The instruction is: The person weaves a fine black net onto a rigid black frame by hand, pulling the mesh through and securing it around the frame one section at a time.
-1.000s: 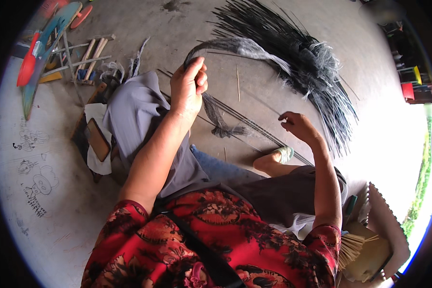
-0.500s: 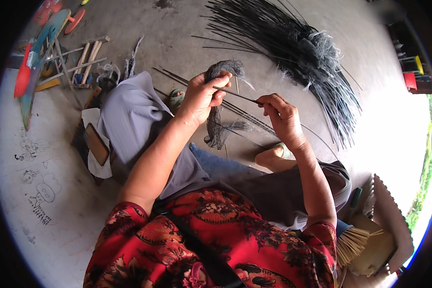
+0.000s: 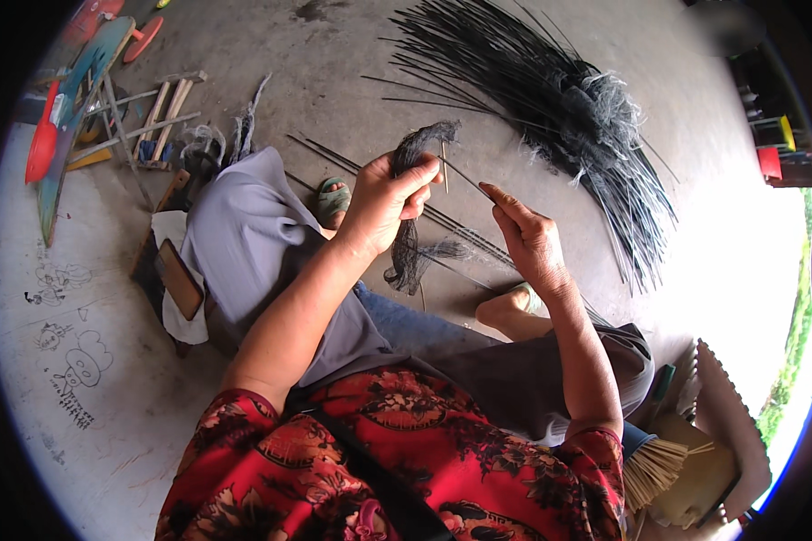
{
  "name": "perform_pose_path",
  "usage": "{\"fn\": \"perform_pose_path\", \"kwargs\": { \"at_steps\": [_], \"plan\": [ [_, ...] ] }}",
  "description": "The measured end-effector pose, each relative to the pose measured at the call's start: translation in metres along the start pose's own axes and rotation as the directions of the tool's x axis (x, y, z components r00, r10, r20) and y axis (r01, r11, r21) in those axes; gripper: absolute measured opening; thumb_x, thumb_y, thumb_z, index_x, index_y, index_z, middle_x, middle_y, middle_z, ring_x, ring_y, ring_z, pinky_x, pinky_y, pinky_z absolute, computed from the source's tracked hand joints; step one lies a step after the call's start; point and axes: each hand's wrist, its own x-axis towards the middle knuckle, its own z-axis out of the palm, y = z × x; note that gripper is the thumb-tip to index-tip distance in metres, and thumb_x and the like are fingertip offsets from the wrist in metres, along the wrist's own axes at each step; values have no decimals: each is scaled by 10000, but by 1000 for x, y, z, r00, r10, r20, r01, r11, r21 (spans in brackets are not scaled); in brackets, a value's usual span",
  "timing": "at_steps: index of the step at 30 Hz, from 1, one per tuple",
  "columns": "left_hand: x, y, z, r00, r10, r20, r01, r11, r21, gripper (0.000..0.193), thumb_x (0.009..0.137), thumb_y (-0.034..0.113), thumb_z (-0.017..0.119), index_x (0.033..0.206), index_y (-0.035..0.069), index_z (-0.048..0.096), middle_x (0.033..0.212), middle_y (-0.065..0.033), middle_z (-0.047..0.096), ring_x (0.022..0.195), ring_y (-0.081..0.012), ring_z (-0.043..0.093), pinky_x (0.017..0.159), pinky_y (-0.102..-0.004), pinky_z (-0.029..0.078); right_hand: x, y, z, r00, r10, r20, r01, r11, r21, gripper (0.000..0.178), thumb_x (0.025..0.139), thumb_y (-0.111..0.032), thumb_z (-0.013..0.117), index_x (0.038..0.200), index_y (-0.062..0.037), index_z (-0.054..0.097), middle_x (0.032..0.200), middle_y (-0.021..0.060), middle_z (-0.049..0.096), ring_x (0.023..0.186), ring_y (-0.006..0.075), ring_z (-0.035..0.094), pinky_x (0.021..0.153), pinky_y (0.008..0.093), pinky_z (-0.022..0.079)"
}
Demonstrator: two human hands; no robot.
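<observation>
My left hand (image 3: pixel 381 200) is closed round a bunch of dark mesh netting (image 3: pixel 406 257). The netting's upper end curls over the fist and its lower end dangles below. Close to the left fingertips, a short thin light-brown stick (image 3: pixel 445 167) points up and down. A thin dark rod (image 3: pixel 463 173) slants between my two hands, its upper end by the left thumb. My right hand (image 3: pixel 532 242) pinches the rod's lower end between thumb and forefinger. Beneath the hands, several long dark rods (image 3: pixel 451 224) lie across the floor between my feet.
A large heap of dark rods (image 3: pixel 496 63) with pale frayed fibres (image 3: pixel 613 113) spreads over the floor at far right. At left stand a small wooden stool (image 3: pixel 180 279) and a folding frame (image 3: pixel 135 131). A bundle of light sticks (image 3: pixel 657 469) is by my right elbow.
The rod between my hands has tilted more steeply, with its right end lower. My right hand has dropped slightly, its fingers straighter. The netting still hangs from my left hand.
</observation>
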Motion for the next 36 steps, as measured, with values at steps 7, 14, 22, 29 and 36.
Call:
{"fn": "perform_pose_path", "kwargs": {
  "at_steps": [7,14,22,29,36],
  "plan": [
    [-5,-1,-8,994,-69,86,76,994,-79,243,1102,225,664,1090,-2,751,952,-56,732,639,-63,525,519,-229,358,0,-13,5,987,-130,-96,121,988,-95,299,1081,-142,705,1372,-167,774,1017,118,805,843,317,792,761,386,631],
    [-15,-6,3,965,-236,114,246,966,-81,159,1059,148,729,1137,16,771,972,-61,766,655,-78,560,517,-228,358,-2,-41,5,999,-33,9,30,975,219,721,993,-5,790,1627,-89,458,836,83,720,730,192,719,730,319,571],
    [-16,-8,1,971,-195,139,208,974,-88,140,1037,179,795,1068,47,762,964,-39,762,685,-58,595,541,-232,392,-5,-35,16,964,-107,-244,149,976,161,712,987,44,777,1599,-57,427,908,85,790,791,211,775,714,336,597],
    [-18,-4,4,975,-173,140,181,982,-45,147,1045,193,773,1076,50,770,958,-38,770,765,-97,669,621,-262,460,10,-51,10,941,-335,-50,333,942,-36,604,1004,92,688,1553,-155,638,973,122,742,822,273,757,742,366,607],
    [-13,9,-1,998,-57,34,58,998,-32,249,1060,286,702,1051,48,775,951,-67,787,903,-153,720,814,-317,514,4,-44,-7,968,-192,-162,201,979,45,445,1022,38,714,1413,-171,758,899,98,698,779,238,711,738,344,606]
  ]
}}
